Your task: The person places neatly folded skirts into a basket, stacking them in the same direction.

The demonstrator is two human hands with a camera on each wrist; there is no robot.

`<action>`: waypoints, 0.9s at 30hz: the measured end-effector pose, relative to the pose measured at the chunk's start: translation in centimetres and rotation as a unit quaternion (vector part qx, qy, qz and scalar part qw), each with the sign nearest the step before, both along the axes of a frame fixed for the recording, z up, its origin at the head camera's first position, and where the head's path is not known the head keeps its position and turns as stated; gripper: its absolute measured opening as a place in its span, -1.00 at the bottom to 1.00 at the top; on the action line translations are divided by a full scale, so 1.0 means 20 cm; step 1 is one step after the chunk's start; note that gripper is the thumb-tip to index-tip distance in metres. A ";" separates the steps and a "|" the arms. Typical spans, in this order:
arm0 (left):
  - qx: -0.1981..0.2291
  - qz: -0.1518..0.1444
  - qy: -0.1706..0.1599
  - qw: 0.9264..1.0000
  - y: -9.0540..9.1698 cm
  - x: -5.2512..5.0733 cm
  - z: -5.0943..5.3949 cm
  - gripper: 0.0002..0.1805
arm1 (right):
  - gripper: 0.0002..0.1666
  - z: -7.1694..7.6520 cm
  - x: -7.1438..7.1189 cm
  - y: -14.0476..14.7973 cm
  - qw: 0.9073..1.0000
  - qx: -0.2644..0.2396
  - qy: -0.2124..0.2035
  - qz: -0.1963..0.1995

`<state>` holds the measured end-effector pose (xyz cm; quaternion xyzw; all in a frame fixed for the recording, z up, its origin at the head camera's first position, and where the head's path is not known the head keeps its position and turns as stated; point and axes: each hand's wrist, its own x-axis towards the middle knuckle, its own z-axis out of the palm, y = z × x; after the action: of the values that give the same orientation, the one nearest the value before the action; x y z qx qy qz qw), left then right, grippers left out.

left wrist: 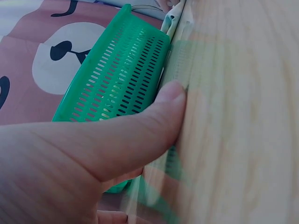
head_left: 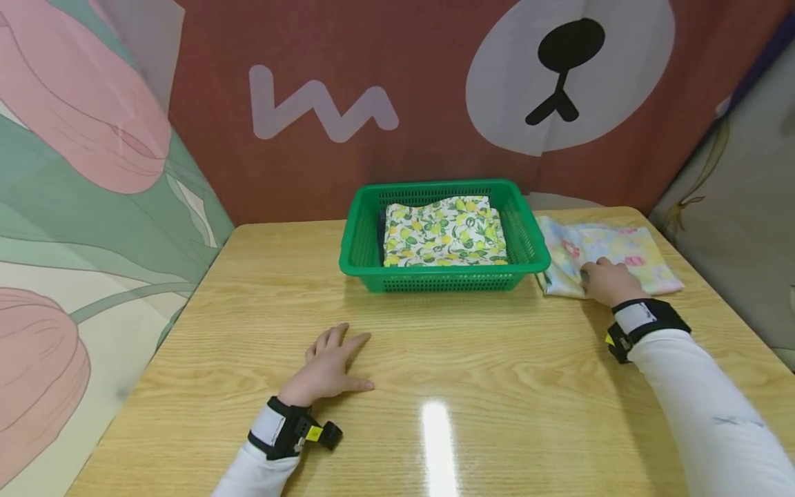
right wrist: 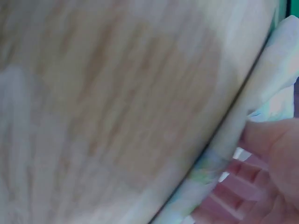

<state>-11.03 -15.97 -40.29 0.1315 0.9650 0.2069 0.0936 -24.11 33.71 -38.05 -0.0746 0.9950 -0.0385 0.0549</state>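
Observation:
A folded pastel cloth with pink flowers (head_left: 646,248) lies at the right back of the table. My right hand (head_left: 611,281) is at its front edge, thumb and curled fingers pinching the fabric. In the right wrist view the thumb touches the cloth's thick folded edge (right wrist: 205,170); the fingertips are partly hidden. My left hand (head_left: 326,369) rests over the table left of centre, its fingers spread and holding nothing. Beyond it stands a green plastic basket (head_left: 447,279), holding a folded lemon-print cloth (head_left: 444,231). The basket's slotted side (left wrist: 121,70) shows behind the left thumb.
The wooden table (head_left: 472,359) reaches back to a brown curtain (head_left: 428,90) with a bear face. Something dark shows at the left edge of the lemon-print cloth inside the basket. The pastel cloth lies close against the basket's right side.

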 end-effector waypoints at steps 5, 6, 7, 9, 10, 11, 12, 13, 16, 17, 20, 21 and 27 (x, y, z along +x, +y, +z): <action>0.004 -0.002 0.000 1.000 0.00 0.00 0.00 -0.10 | -0.59 0.06 0.03 -0.01 1.000 0.013 -0.019 0.016; 0.004 -0.003 0.000 1.000 0.00 0.00 0.00 -0.10 | -0.59 0.07 0.03 -0.01 0.999 0.016 -0.021 0.018; 0.004 -0.003 -0.001 1.000 -0.01 0.01 0.00 -0.09 | -0.58 0.07 0.04 -0.02 0.999 0.021 -0.024 0.021; 0.005 -0.001 -0.002 1.000 -0.01 0.01 -0.01 -0.09 | -0.54 0.08 0.07 -0.03 0.999 0.028 -0.029 0.023; 0.007 -0.001 -0.001 1.000 -0.01 0.01 -0.01 -0.09 | -0.50 0.08 0.08 -0.03 0.999 0.031 -0.031 0.023; 0.005 0.001 -0.002 1.000 -0.01 0.01 -0.01 -0.09 | -0.45 0.08 0.09 -0.04 0.999 0.035 -0.029 0.025; 0.005 0.002 -0.001 1.000 -0.01 0.01 -0.01 -0.08 | -0.39 0.09 0.10 -0.05 0.999 0.037 -0.026 0.027; 0.004 0.003 -0.001 1.000 -0.01 0.01 -0.01 -0.08 | -0.34 0.09 0.11 -0.05 0.999 0.040 -0.023 0.029; 0.003 0.004 0.000 1.000 -0.01 0.00 -0.02 -0.09 | -0.30 0.10 0.13 -0.06 0.998 0.043 -0.025 0.028; 0.002 0.005 -0.002 1.000 -0.01 0.00 -0.02 -0.09 | -0.25 0.11 0.14 -0.06 0.998 0.044 -0.029 0.032; 0.005 0.005 -0.001 1.000 -0.01 0.00 -0.02 -0.09 | -0.07 0.14 0.17 -0.06 0.996 0.045 -0.077 0.031; 0.006 0.005 -0.002 1.000 -0.01 0.00 -0.01 -0.09 | 0.02 0.15 0.18 -0.05 0.994 0.044 -0.096 0.034; 0.007 0.000 -0.003 1.000 0.00 0.00 0.00 -0.09 | 0.26 0.15 0.22 0.00 0.987 0.022 -0.153 0.047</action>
<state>-10.96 -16.06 -40.34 0.1313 0.9631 0.2143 0.0959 -19.71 33.74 -35.14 -0.1128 0.9709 -0.0254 0.2095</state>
